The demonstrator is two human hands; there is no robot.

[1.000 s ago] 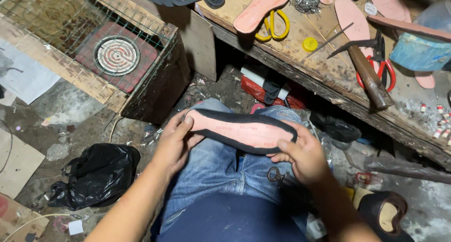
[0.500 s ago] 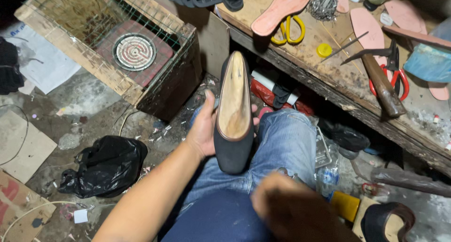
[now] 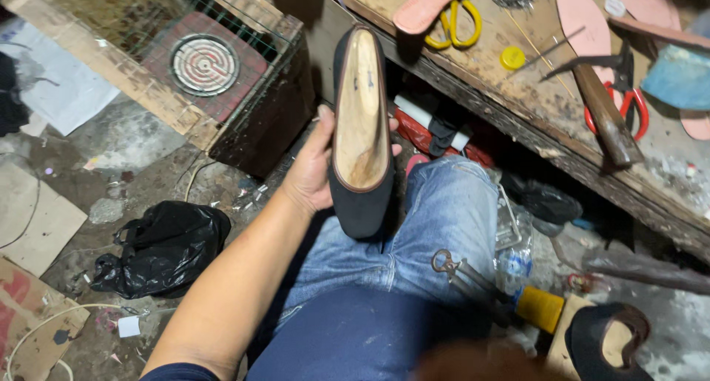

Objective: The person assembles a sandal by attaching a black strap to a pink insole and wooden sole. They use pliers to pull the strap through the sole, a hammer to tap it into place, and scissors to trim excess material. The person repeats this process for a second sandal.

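One hand, the left hand (image 3: 314,170), is showing clearly, and it is gripping a dark slip-on shoe (image 3: 361,133) from the side, fingers wrapping around its middle while the thumb is pressing the near edge. That shoe is sitting over a pale wooden last and is pointing away from the person, its rounded end hanging above the knee of the blue jeans (image 3: 414,233). Only a blurred patch at the bottom edge might be the right hand, so its grip cannot be told. Lying on the wooden workbench (image 3: 532,122) beyond are yellow-handled scissors (image 3: 455,26), a hammer (image 3: 603,107) and pink insoles (image 3: 584,15). Sitting on the littered floor to the left is a black plastic bag (image 3: 159,248).
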